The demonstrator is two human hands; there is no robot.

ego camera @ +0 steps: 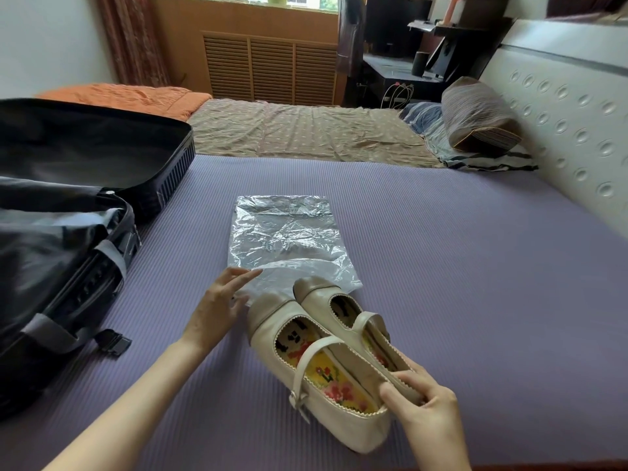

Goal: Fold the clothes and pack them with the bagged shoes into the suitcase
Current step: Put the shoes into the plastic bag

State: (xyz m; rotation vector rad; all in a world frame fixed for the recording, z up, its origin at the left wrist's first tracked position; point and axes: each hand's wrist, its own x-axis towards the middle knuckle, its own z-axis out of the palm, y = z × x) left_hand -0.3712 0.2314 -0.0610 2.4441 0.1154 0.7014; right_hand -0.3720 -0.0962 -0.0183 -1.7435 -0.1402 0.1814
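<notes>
Both hands were at work in the lower half of the frame. The left hand (217, 305) lay open, fingers straight and spread, their tips touching the near left corner of a crinkled clear plastic bag (289, 232). The right hand (421, 399), at lower right, gripped the heel ends of a pair of cream leather strap shoes (326, 351), with the thumb over the inner edges and the fingers curled round the far side (the two shoes were pressed together side by side). Their tan toe caps pointed up the frame and reached the bag's near edge. Whether the toes rested on the plastic or hung just over it could not be told. Bright floral insoles showed inside both shoes.

The bag lay flat in the middle of the frame on a purple ribbed mat (458, 266) spread over the bed. At the left edge an open dark suitcase (68, 215) lay on the same mat, well apart from the shoes. Its lid was raised toward the upper left, and its grey straps (112, 254) crossed the near half.

Beyond the mat stretched a brown patterned sheet (306, 130), with an orange blanket (136, 96) at upper left. A striped bolster pillow (479, 117) lay at upper right beside a white dimpled headboard (560, 113).
</notes>
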